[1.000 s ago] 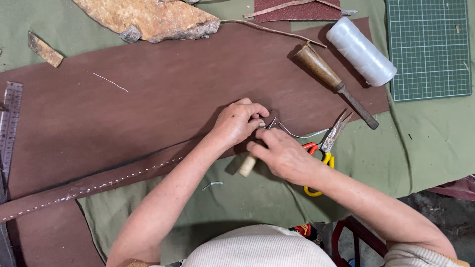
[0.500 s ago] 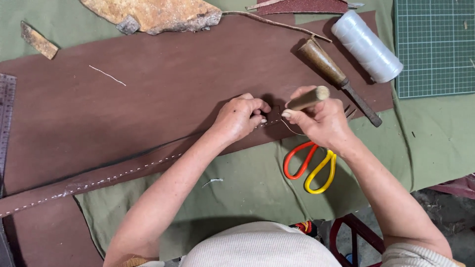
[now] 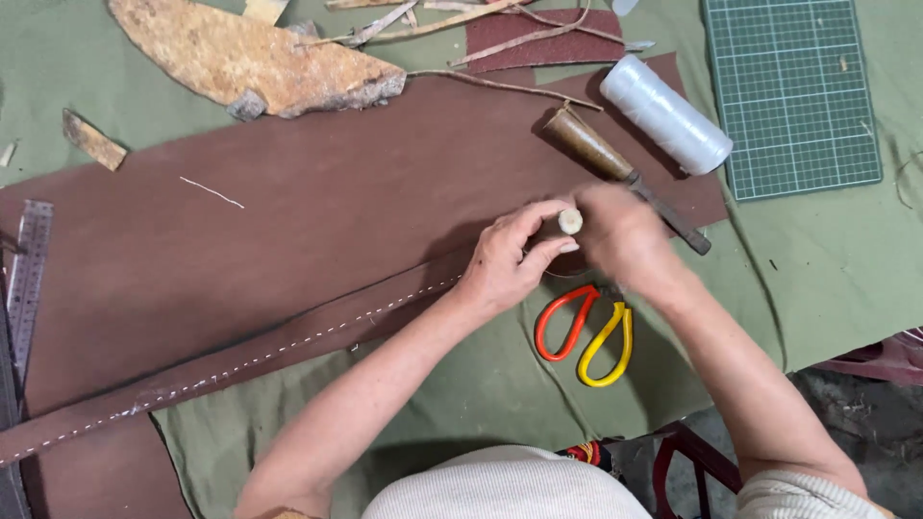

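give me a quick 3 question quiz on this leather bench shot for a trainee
1. True or false: the scissors lie on the green cutting mat.
2. What runs along the long leather strap? A) rivets B) a line of pale stitches C) buckles
3. What sits beside the wooden-handled tool, toward the mat?

Key: 1. False, they lie on the green cloth below the hands, left hand and right hand. 2. B. 3. A white thread spool.
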